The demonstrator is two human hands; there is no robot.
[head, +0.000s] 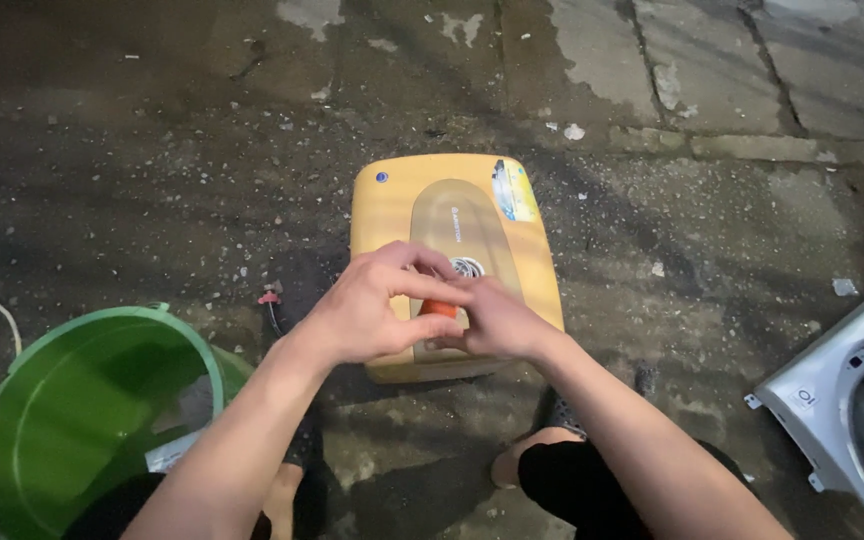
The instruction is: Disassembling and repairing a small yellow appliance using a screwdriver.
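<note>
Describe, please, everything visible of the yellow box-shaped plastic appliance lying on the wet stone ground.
The yellow box-shaped plastic appliance has rounded corners and lies flat on the wet stone ground, face up. Its front has a darker beige oval panel, a small blue dot near one corner and a coloured sticker near another. Both hands, left hand and right hand, rest on its near end around a small orange part.

Dim, warm light from above — wet sheen on the ground (pixel 652 60) (corners darken), everything reasonably sharp.
</note>
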